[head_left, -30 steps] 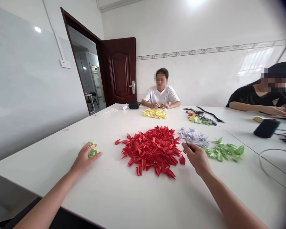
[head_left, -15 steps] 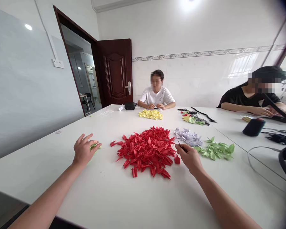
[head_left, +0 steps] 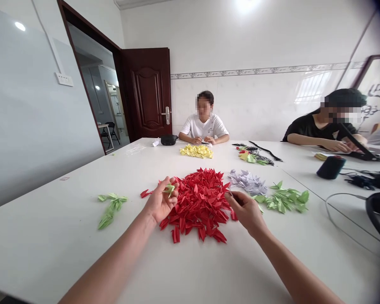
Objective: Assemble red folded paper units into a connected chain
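Between the fingers of my left hand is a light-green folded paper crane. That hand is palm up over the left side of a big heap of red paper cranes. My right hand is at the heap's right side, thumb and fingertips pinched on a thin, dark, needle-like piece that hardly shows. Several green cranes lie to the left of my left forearm. Beyond my right hand are a pale-lilac pile and another green pile.
Across the white table sits a person in white behind a yellow pile and a black case. A person in black works at the right. A dark thread spool and a cable lie nearer.
My left hand has lifted from the green cranes at the left and moved right to the red heap, carrying one green crane. My right hand has barely moved. The view has shifted slightly.
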Demonstrator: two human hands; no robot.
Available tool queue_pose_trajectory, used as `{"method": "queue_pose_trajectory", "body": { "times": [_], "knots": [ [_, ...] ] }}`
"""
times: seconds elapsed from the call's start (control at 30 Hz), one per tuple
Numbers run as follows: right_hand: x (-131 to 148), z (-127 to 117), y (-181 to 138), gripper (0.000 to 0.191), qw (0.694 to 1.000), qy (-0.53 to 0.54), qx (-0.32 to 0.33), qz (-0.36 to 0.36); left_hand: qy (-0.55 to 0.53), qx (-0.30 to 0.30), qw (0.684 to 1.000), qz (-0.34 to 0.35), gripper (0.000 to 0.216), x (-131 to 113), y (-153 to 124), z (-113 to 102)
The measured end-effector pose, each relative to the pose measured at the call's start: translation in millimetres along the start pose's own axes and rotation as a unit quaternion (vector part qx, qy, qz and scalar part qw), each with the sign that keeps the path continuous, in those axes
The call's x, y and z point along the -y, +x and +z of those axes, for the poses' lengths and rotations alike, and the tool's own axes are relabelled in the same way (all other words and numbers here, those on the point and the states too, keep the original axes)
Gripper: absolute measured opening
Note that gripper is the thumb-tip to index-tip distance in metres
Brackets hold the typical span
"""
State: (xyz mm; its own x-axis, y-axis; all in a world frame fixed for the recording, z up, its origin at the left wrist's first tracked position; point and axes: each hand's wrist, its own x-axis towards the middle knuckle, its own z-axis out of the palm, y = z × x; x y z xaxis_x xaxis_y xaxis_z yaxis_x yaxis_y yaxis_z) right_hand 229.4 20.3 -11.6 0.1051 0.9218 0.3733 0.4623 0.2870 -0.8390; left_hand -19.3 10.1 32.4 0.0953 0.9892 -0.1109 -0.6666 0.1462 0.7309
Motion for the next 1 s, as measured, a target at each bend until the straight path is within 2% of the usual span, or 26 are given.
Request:
{"method": "queue_pose_trajectory", "body": {
  "times": [0.13, 0.37, 0.53, 0.73, 0.87, 1.0],
  "knots": [
    [15.0, 10.1, -9.9, 0.045, 0.999, 0.021, 0.041, -0.022, -0.044, 0.056, 0.996, -0.052, 0.027, 10.6, -8.4, -0.3],
    [36.3, 23.7, -33.8, 0.034, 0.984, -0.034, 0.129, -0.116, -0.002, 0.034, 0.998, -0.048, 0.02, 12.2, -19.2, -2.9],
    [47.2, 25.1, -45.5, 0.039, 0.971, -0.055, 0.167, -0.16, 0.022, 0.026, 0.998, -0.044, 0.019, 22.4, -23.3, 4.1],
    [52.8, 26.8, -50.6, 0.028, 0.968, -0.056, 0.199, -0.143, 0.072, 0.061, 0.995, -0.039, 0.023, 34.6, -32.0, 9.1],
    [52.8, 26.0, -48.5, 0.029, 0.969, -0.06, 0.202, -0.131, 0.154, 0.096, 0.983, -0.013, 0.017, 40.4, -34.2, 9.2],
    [50.3, 25.4, -47.1, 0.027, 0.964, -0.081, 0.209, -0.139, 0.237, 0.121, 0.964, 0.021, 0.02, 42.5, -34.7, 8.0]
  ]
}}
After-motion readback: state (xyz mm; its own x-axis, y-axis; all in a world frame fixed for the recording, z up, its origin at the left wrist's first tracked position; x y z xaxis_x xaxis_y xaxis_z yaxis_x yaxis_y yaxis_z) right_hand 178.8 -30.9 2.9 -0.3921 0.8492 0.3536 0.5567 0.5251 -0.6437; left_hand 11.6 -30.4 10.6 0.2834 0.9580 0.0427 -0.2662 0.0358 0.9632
